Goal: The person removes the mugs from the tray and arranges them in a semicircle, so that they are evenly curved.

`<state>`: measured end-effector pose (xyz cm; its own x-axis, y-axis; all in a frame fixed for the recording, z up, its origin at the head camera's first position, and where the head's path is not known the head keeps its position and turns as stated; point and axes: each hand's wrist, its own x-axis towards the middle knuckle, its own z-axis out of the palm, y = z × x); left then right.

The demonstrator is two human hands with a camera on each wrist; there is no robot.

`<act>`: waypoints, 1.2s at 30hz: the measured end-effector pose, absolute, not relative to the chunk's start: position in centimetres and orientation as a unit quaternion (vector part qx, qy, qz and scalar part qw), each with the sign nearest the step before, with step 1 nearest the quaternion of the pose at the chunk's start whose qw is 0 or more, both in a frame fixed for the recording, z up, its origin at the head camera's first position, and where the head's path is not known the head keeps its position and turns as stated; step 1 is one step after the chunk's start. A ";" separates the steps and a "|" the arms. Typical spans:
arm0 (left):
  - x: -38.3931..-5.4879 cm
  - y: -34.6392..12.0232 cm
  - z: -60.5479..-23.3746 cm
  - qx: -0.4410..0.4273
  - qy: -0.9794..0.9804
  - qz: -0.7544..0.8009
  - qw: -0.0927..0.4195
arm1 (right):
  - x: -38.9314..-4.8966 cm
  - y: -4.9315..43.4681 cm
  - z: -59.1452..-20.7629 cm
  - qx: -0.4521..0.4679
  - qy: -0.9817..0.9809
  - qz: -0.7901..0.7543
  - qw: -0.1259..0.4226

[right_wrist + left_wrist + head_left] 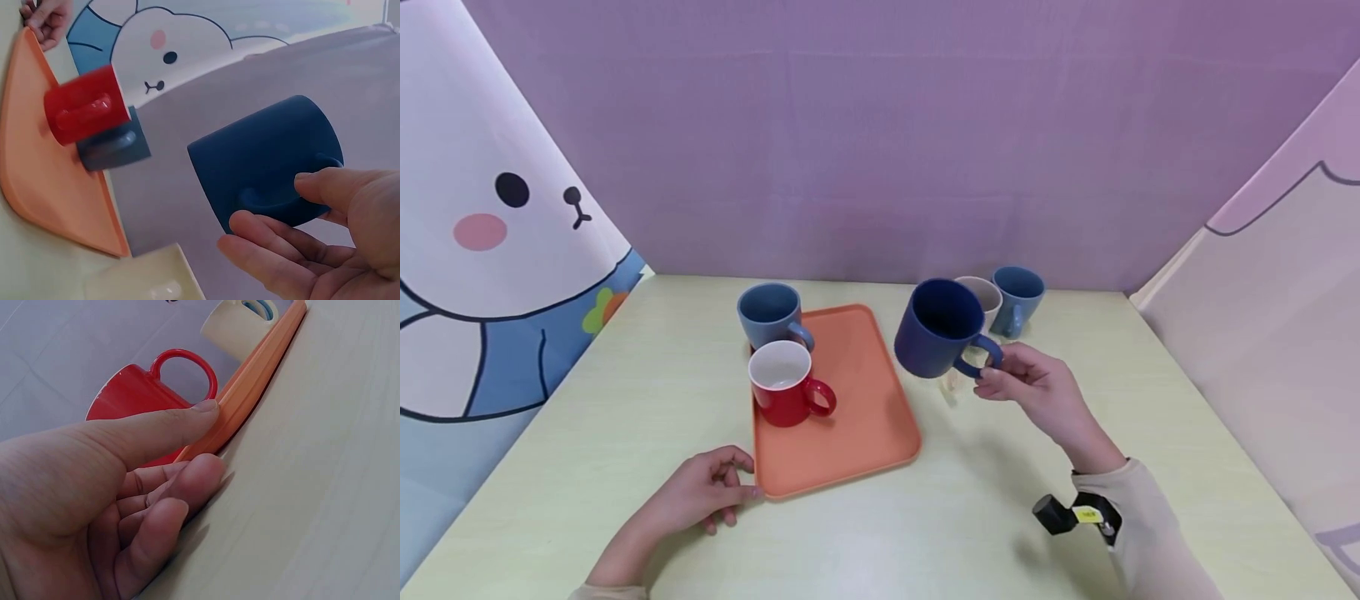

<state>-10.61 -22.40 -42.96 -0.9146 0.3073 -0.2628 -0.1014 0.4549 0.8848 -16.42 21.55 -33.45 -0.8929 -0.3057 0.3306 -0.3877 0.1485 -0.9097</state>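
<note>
My right hand [1037,387] holds a dark blue mug [925,346] by its handle, thumb and fingers pinching it. The mug is raised above the table, slightly tilted, to the right of an orange tray [868,400]. On the tray's left half stands a red mug [782,404] with a white inside, its handle toward the right. Behind it is a grey-blue mug [766,327] at the tray's back left. My left hand [703,492] is at the tray's near left corner, thumb on the rim [231,412] and the other fingers curled beside it.
Behind the raised mug stand a cream mug [988,296], partly hidden, and another blue mug [1021,304], both at the back of the pale table [850,550]. A purple backdrop [880,150] rises at the table's far edge. Printed cloth panels flank both sides.
</note>
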 end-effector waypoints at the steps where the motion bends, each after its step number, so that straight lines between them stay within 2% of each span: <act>1: -10.6 -22.4 -42.9 0.059 0.831 0.517 0.198 | -16.5 21.8 -33.4 0.228 -0.754 0.614 0.038; 11: -10.5 -22.3 -42.8 0.033 0.837 0.505 0.207 | -16.9 23.8 -33.4 0.189 -0.746 0.633 0.079; 24: -10.5 -22.2 -42.7 0.038 0.835 0.508 0.206 | -17.6 26.4 -33.5 0.152 -0.716 0.669 0.126; 36: -10.4 -22.3 -42.8 0.040 0.833 0.512 0.203 | -18.4 28.5 -34.2 0.080 -0.705 0.687 0.158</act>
<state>-10.39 -22.27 -42.79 -0.9140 0.2747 -0.2985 -0.1423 0.4719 0.8701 -18.35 28.55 -34.21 -0.9375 0.1039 0.3321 -0.3293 0.0435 -0.9432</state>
